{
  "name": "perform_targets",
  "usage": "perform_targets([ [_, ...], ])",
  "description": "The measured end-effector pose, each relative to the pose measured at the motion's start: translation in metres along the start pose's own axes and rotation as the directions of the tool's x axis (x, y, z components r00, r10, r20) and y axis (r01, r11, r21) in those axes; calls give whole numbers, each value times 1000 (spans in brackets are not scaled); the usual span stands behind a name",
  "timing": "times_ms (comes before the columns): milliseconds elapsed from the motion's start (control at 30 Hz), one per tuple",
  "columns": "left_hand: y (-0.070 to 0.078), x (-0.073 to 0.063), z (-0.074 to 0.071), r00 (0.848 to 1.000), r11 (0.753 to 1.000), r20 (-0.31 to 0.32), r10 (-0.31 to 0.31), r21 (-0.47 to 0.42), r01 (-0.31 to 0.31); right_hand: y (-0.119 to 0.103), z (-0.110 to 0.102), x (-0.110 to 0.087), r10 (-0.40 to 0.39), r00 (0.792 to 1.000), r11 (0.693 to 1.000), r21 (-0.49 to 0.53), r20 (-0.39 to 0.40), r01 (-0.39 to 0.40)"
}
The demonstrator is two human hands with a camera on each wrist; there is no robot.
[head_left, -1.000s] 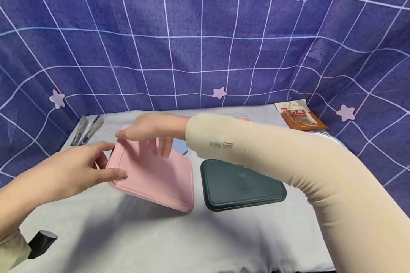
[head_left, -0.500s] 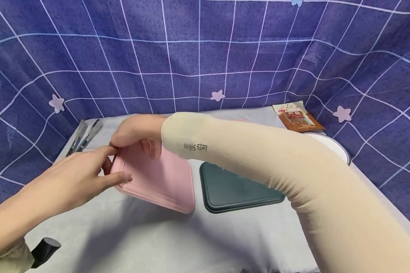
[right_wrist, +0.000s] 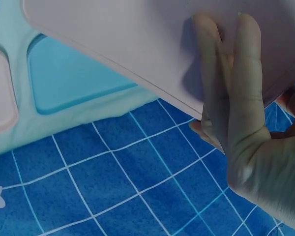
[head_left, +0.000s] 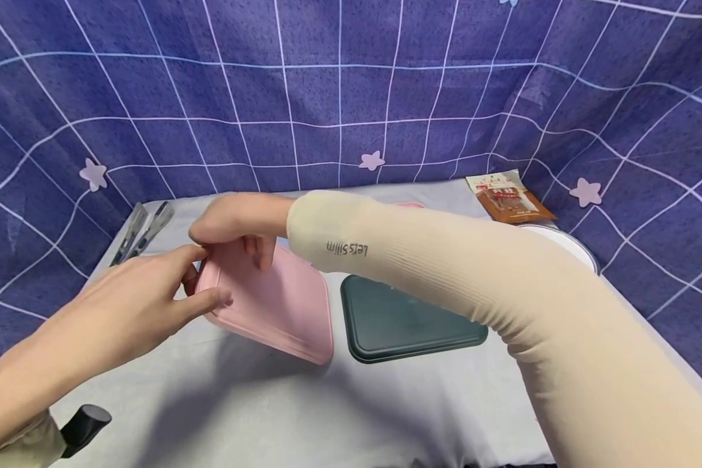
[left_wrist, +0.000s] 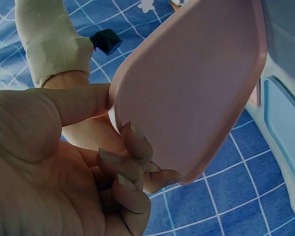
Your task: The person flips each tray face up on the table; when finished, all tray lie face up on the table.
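A pink rectangular tray [head_left: 275, 305] with rounded corners tilts in both hands, its left side raised and its right side low over the white cloth. My left hand [head_left: 134, 292] pinches the tray's left edge, thumb on the near face and fingers behind. At the far left corner, my right hand [head_left: 234, 221] grips the edge too, with two fingers reaching across the tray's face, as the right wrist view also shows. To the right lies a dark green tray [head_left: 415, 318], partly covered by the right sleeve. A light blue tray [right_wrist: 73, 73] lies beyond the pink one.
Tongs [head_left: 143, 231] lie at the back left. A brown and white food packet [head_left: 511, 200] sits at the back right, near a round white dish [head_left: 564, 244]. Another pink tray [right_wrist: 0, 93] lies beside the blue one. A blue checked curtain [head_left: 339, 97] hangs behind.
Both hands keep hold of the pink tray's left side. The tray's left edge has shifted slightly right, and the left hand with it. The head view has moved a little.
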State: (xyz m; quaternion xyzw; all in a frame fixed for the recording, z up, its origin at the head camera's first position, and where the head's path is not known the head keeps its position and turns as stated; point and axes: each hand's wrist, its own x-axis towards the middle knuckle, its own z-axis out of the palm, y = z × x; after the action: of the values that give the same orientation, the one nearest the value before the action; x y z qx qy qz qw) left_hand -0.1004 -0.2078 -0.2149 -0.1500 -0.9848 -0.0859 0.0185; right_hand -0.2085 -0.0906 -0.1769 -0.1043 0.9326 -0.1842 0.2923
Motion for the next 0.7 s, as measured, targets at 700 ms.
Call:
perform_targets([
  [700, -28, 3, 1, 962, 915, 256, 92, -404, 20, 77, -44, -37, -230, 968, 950, 240, 103, 200],
])
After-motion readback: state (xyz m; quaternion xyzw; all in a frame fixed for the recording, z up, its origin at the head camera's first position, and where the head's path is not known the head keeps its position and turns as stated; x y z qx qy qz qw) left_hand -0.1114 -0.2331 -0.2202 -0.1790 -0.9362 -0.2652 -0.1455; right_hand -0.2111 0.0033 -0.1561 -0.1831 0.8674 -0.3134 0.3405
